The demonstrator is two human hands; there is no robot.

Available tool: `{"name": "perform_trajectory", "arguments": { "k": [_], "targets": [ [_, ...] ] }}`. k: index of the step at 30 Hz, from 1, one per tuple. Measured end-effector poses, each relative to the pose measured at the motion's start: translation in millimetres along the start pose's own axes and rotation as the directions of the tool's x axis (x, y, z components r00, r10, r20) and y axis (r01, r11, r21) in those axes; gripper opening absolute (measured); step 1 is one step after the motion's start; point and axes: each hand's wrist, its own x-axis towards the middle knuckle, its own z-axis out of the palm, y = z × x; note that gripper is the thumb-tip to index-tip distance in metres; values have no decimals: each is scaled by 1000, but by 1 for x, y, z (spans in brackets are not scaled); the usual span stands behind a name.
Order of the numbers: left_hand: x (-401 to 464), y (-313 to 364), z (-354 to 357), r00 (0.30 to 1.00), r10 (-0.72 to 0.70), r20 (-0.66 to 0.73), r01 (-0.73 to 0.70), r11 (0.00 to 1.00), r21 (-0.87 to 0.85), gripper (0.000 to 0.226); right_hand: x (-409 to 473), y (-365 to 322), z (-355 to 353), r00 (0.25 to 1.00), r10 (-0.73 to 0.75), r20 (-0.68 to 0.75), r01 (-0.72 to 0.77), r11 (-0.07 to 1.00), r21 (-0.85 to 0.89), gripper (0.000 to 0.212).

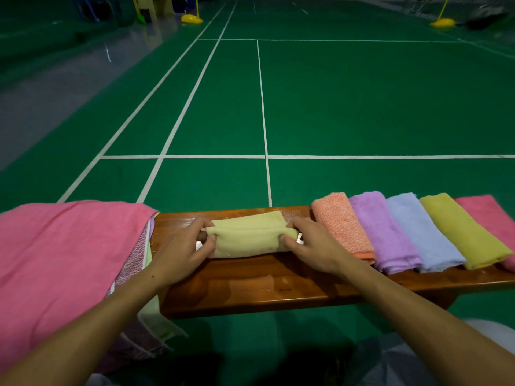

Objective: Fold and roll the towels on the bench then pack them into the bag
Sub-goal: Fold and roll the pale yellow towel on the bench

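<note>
The pale yellow towel (pixel 248 236) lay mid-surface (pixel 250 288), half rolled, its long axis running left to right. The left hand (pixel 184 246) pinched its left end and the right hand (pixel 309 243) its right end, each grip grasping the roll, equally near. 5 folded towels (pixel 390 232) lay to the right; no bag showed.

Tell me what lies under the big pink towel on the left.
Under the big pink towel, edges of more towels stick out along its right side: a speckled pinkish one and a pale yellow-green one. How many lie beneath, and the bench end there, are covered.
</note>
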Motion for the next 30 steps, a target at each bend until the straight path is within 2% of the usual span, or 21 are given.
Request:
{"name": "perform_trajectory", "arguments": {
  "k": [3, 6, 10, 12, 15, 19, 21, 23, 24, 25, 27, 28, 30],
  "targets": [
    [2, 2, 0, 997, -79, -9, 78, 994, -77, 29, 4, -2, -2, 999, 47, -16, -46, 995, 86, 22],
    [4, 7, 1, 994, -112, -14, 110, 990, -92, 16, 9, -3, -1, 995, 100, -15, -99, 991, 88, 29],
    [7, 9, 1, 978, -206, 29, 208, 973, -95, 10, 16, -6, 3, 980, 198, 4, -197, 970, 140, 64],
    [9, 8, 3, 970, -244, 24, 245, 965, -94, 12, 21, -5, 7, 972, 235, 3, -233, 964, 125, 66],
    [15, 6, 8, 961, -277, -8, 277, 961, 0, 13, 27, -6, 12, 959, 280, -35, -278, 959, 57, 48],
    [26, 3, 10, 947, -320, 6, 307, 914, 266, 21, 32, -10, 19, 931, 334, -147, -353, 927, -127, 52],
    [26, 1, 11, 952, -304, -23, 289, 876, 387, 25, 31, -12, 24, 922, 288, -258, -353, 901, -254, 51],
    [22, 4, 12, 974, -199, -111, 228, 843, 488, 28, 31, -16, 24, 922, 146, -358, -291, 870, -397, 45],
    [20, 5, 13, 986, -92, -136, 151, 829, 539, 30, 31, -19, 24, 929, 43, -366, -219, 863, -455, 41],
    [19, 8, 16, 992, 27, -126, 51, 816, 576, 34, 30, -23, 24, 939, -75, -336, -107, 864, -491, 37],
    [16, 16, 24, 975, 220, -33, -157, 787, 597, 45, 25, -30, 32, 936, -299, -185, 172, 849, -499, 39],
    [13, 19, 30, 969, 246, 35, -218, 775, 593, 48, 21, -32, 40, 929, -359, -86, 274, 826, -493, 46],
    [9, 21, 43, 979, 138, 150, -200, 791, 579, 59, 13, -32, 54, 934, -347, 87, 342, 795, -501, 62]
  ]
}}
